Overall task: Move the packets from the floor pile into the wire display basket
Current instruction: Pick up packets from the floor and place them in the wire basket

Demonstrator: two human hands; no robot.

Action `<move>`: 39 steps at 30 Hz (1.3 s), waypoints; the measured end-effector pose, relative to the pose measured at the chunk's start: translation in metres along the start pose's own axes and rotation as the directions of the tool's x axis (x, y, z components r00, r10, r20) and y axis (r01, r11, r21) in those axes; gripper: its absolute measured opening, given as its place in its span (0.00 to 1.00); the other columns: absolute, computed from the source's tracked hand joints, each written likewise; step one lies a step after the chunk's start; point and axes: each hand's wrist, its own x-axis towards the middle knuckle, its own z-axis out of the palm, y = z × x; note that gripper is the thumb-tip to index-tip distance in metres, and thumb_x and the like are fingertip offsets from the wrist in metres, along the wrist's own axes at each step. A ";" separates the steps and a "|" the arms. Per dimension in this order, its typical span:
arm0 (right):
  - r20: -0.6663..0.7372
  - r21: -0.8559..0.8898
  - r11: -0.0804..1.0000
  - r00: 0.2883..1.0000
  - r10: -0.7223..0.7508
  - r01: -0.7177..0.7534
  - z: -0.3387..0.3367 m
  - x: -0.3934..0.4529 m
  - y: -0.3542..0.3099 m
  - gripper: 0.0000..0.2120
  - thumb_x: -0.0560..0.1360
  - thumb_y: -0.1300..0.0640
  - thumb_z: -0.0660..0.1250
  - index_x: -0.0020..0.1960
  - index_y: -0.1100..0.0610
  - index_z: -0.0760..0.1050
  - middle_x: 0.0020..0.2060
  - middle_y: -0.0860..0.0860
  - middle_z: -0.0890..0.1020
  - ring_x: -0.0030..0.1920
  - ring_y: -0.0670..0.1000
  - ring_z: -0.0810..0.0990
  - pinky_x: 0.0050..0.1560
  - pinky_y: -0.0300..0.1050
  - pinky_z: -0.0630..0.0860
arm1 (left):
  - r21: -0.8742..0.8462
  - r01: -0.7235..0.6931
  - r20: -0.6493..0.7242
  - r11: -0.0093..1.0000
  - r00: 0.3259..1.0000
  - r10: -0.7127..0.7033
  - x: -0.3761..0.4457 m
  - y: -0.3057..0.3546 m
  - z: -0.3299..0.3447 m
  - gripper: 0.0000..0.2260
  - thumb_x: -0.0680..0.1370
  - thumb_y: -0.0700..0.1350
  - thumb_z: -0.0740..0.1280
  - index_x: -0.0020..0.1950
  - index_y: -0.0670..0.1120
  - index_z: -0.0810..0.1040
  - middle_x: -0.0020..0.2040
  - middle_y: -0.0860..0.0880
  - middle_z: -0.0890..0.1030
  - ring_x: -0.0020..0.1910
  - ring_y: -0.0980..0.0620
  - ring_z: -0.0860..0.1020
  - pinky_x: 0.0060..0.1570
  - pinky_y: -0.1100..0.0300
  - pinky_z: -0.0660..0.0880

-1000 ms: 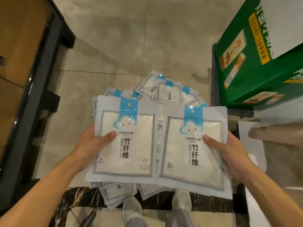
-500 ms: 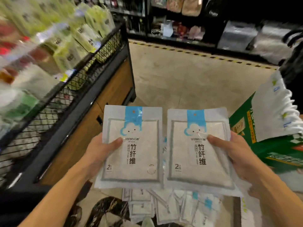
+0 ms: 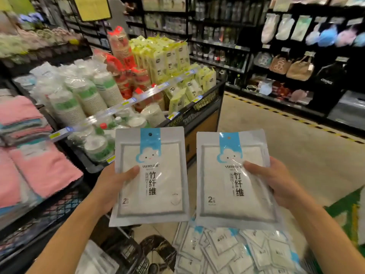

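Two white blue-tabbed packets (image 3: 150,177) (image 3: 234,180) held upright, side by side; floor pile (image 3: 233,252) below.

A: Position of the two held packets?
B: Side by side, apart, upright. Left packet (image 3: 150,177) in the left hand (image 3: 110,186) at 7 o'clock; right packet (image 3: 234,180) in the right hand (image 3: 276,182) at 5 o'clock.
A: Below them?
B: Floor pile (image 3: 233,252) at 6 o'clock, under the right packet.
A: The wire display basket (image 3: 189,113)?
B: 10 to 12 o'clock, behind the left packet, stacked cups (image 3: 88,99) inside. Folded towels (image 3: 39,169) at 9 o'clock. Shelves (image 3: 286,56) at 1 o'clock, across the aisle.
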 end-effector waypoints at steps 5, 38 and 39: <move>0.158 -0.058 0.998 0.987 -0.022 0.032 0.026 -0.015 -0.010 0.12 0.76 0.67 0.72 0.59 0.61 0.80 0.46 0.59 0.88 0.39 0.56 0.88 0.33 0.48 0.83 | -0.055 -0.061 -0.190 0.997 0.980 0.050 -0.082 -0.012 -0.016 0.32 0.62 0.51 0.84 0.62 0.43 0.80 0.54 0.41 0.87 0.51 0.41 0.86 0.41 0.52 0.84; 0.728 -0.345 0.936 0.651 0.216 0.075 0.370 -0.177 0.132 0.16 0.75 0.64 0.73 0.63 0.63 0.79 0.53 0.61 0.87 0.52 0.64 0.87 0.58 0.66 0.80 | -0.283 -0.103 -0.775 0.954 0.611 -0.163 -0.451 -0.162 -0.280 0.16 0.76 0.35 0.70 0.64 0.39 0.77 0.53 0.40 0.86 0.49 0.39 0.86 0.43 0.46 0.85; 0.721 -0.356 0.932 0.653 0.231 0.064 0.377 -0.178 0.139 0.16 0.75 0.64 0.73 0.63 0.63 0.79 0.53 0.61 0.87 0.52 0.64 0.87 0.58 0.66 0.80 | -0.297 -0.108 -0.782 0.949 0.598 -0.177 -0.453 -0.165 -0.286 0.16 0.76 0.34 0.70 0.63 0.40 0.78 0.51 0.40 0.87 0.48 0.40 0.86 0.40 0.48 0.85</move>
